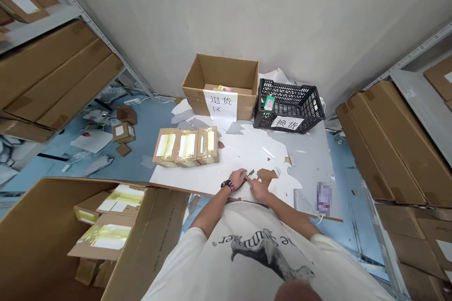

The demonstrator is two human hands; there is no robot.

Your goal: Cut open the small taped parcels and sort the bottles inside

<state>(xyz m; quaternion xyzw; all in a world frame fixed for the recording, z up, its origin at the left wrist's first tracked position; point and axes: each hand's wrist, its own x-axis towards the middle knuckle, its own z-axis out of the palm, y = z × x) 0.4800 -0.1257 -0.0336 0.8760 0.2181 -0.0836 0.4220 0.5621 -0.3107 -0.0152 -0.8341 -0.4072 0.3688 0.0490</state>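
My left hand (237, 178), with a dark wristband, seems to pinch a small dark cutter blade (250, 174) just past its fingertips. My right hand (259, 190) lies beside it, fingers reaching toward the blade and holding nothing I can see. Both rest on a white board (240, 150) patched with torn paper and stuck brown cardboard scraps (266, 176). Left of my hands, several small cardboard packages (185, 146) wrapped in yellowish tape sit side by side on the board.
At the board's far edge stand an open carton (226, 73) with a 退货区 sign and a black plastic crate (282, 94) signed 换货. A large open carton (106, 225) of taped packages sits at lower left. Shelves of flat cartons (395, 141) flank a blue floor with scattered scraps.
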